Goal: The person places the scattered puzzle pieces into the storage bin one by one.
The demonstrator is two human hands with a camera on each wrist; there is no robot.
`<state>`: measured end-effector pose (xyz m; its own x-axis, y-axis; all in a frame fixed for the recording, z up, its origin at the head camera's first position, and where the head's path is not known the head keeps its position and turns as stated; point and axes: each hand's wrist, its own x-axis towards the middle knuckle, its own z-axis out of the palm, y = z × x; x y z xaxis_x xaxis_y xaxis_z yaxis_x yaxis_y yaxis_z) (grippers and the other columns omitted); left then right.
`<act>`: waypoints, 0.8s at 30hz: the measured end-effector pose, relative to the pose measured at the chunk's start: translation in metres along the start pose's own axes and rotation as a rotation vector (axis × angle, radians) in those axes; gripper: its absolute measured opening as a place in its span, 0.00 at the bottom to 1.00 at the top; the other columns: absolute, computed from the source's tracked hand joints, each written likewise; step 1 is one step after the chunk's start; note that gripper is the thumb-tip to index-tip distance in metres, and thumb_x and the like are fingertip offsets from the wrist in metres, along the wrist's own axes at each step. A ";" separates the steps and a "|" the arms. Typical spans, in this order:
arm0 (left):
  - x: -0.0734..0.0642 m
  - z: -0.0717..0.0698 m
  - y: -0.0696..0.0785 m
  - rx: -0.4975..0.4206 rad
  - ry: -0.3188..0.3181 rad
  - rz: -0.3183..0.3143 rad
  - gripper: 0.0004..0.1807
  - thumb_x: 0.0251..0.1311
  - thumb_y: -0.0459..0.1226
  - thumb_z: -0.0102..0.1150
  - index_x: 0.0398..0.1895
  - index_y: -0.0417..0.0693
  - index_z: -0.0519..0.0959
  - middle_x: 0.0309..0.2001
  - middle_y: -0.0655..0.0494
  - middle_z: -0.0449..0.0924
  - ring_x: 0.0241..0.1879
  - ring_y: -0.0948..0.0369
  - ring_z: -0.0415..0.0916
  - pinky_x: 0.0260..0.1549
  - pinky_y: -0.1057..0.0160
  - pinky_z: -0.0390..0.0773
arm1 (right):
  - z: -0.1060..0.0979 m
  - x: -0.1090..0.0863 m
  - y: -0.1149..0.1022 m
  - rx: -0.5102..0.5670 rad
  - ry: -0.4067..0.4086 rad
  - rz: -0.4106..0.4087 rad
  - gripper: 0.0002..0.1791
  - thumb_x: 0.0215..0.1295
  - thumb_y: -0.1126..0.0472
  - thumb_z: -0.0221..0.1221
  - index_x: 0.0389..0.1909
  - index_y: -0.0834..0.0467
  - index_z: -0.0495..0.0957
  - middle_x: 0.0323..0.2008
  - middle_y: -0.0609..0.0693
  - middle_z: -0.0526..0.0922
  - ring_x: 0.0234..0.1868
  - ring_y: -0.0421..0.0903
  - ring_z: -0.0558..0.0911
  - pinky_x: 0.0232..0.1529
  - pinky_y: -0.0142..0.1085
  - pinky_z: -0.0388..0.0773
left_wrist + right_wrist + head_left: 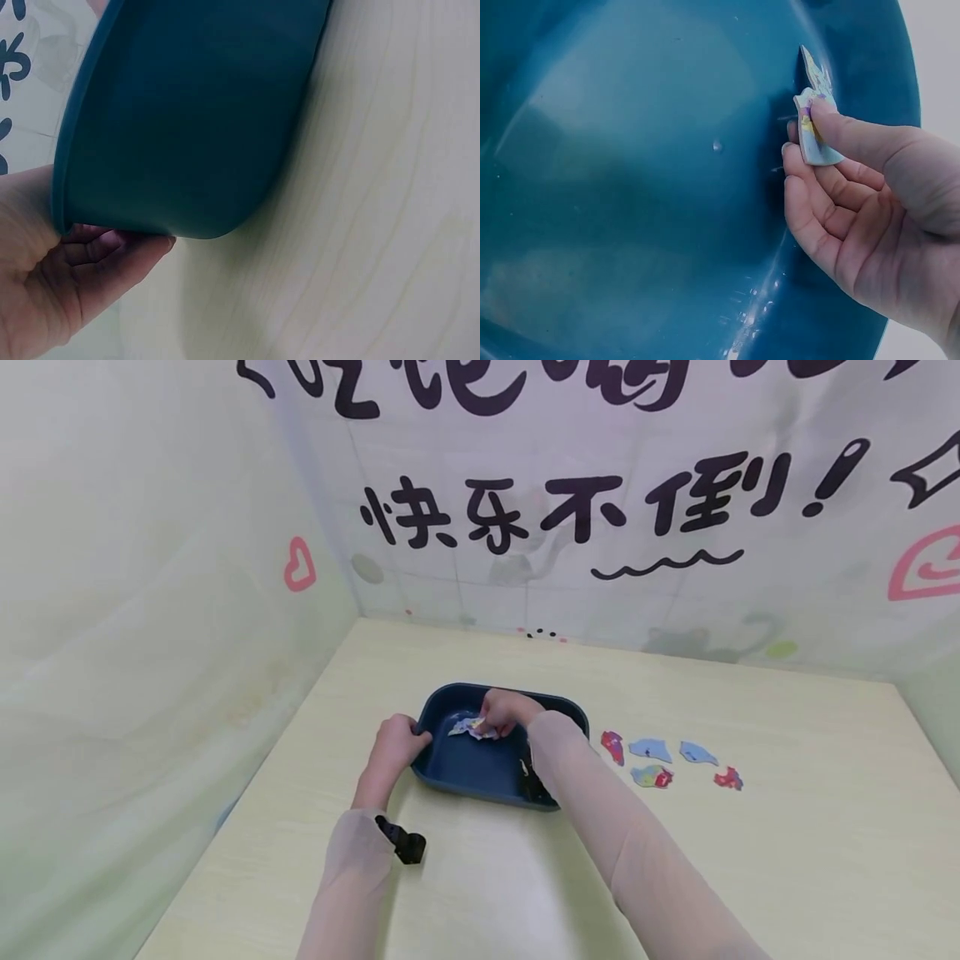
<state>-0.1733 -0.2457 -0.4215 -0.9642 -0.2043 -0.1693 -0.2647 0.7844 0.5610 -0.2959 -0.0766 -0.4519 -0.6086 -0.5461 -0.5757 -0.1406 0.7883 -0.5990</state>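
A dark blue plastic basin (pixel 465 777) with rounded corners stands on the table. My left hand (pixel 397 745) grips its left rim, thumb over the edge; in the left wrist view the fingers (pixel 124 274) lie against the outer wall. Inside the basin, my right hand (pixel 512 707) pinches a light-coloured puzzle piece (pixel 819 150) between thumb and fingers. Another pale, pointed puzzle piece (pixel 817 69) shows just beyond the thumb, touching or overlapping the first; I cannot tell whether it is held too. My right forearm covers the basin's right part.
Several puzzle pieces lie right of the basin: a red-purple one (pixel 612 747), two light blue ones (pixel 650 749), a multicoloured one (pixel 652 777) and a red one (pixel 728 778). A printed cloth (pixel 480 585) hangs behind the table (pixel 810 860), another cloth (pixel 150 610) on the left.
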 end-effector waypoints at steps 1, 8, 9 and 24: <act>0.000 0.000 0.000 -0.001 -0.002 0.000 0.15 0.53 0.35 0.55 0.12 0.43 0.65 0.13 0.57 0.62 0.15 0.61 0.61 0.17 0.67 0.62 | 0.003 0.027 0.014 0.003 -0.001 0.000 0.09 0.55 0.55 0.62 0.24 0.58 0.79 0.16 0.47 0.76 0.19 0.39 0.75 0.29 0.33 0.78; 0.001 0.000 0.000 0.004 -0.001 -0.002 0.12 0.53 0.36 0.56 0.16 0.39 0.72 0.15 0.55 0.68 0.17 0.60 0.65 0.18 0.66 0.65 | 0.017 0.128 0.070 -0.010 0.042 -0.016 0.15 0.47 0.50 0.67 0.32 0.55 0.77 0.29 0.49 0.79 0.25 0.45 0.81 0.28 0.38 0.79; 0.001 0.000 0.000 0.004 0.000 -0.003 0.12 0.53 0.36 0.56 0.17 0.39 0.73 0.16 0.54 0.70 0.18 0.60 0.66 0.19 0.66 0.66 | 0.016 0.110 0.058 -0.017 0.053 -0.003 0.16 0.48 0.52 0.67 0.33 0.57 0.77 0.31 0.50 0.79 0.26 0.46 0.81 0.29 0.38 0.79; 0.003 0.002 0.000 0.015 0.011 -0.008 0.10 0.53 0.36 0.56 0.23 0.35 0.77 0.23 0.47 0.77 0.21 0.58 0.70 0.22 0.64 0.70 | 0.011 -0.048 -0.037 -0.318 0.212 -0.035 0.10 0.59 0.62 0.58 0.39 0.61 0.72 0.34 0.53 0.76 0.27 0.43 0.73 0.27 0.31 0.70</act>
<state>-0.1761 -0.2450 -0.4230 -0.9622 -0.2170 -0.1643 -0.2720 0.7914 0.5474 -0.2529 -0.0824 -0.4076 -0.7423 -0.5299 -0.4101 -0.3795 0.8369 -0.3945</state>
